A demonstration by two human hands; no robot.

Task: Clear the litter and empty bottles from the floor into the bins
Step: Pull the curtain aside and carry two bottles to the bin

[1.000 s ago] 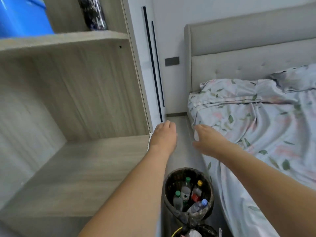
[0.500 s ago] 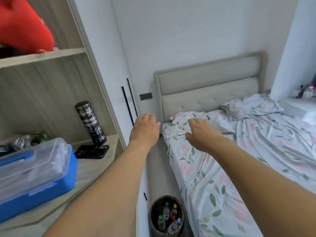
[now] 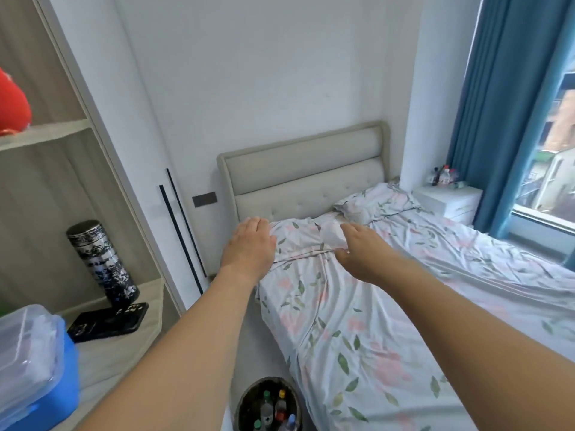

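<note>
We hold both arms out fwd over the gap btwn shelf unit and bed. Our left hand (image 3: 249, 244) is palm down, fingers straight and together, holding nothing; it hangs over the head-end left corner of the bed (image 3: 389, 306). Our right hand (image 3: 357, 250) is also out flat-ish, fingers relaxed and loosely spread, thumb apart, nothing in it, above the floral sheet near the head end.

The bin (image 3: 269, 404), dark and round, stands on the floor at the bed's left edge, bottom of view, just beside the hanging sheet. Inside it are several plastic bottles (image 3: 273, 409) w/ green, yellow, red and blue caps; they lie packed close, exact count we can't tell.

On the shelf (image 3: 124, 353) to our left: a tall patterned black-and-white flask (image 3: 102, 262) upright near the back, a black phone (image 3: 109, 320) flat just in front of it, and a blue box w/ clear lid (image 3: 34, 362) at the front left corner. A pillow (image 3: 376, 203) lies at the headboard; a white nightstand (image 3: 448, 200) sits by the blue curtain (image 3: 504, 119).
</note>
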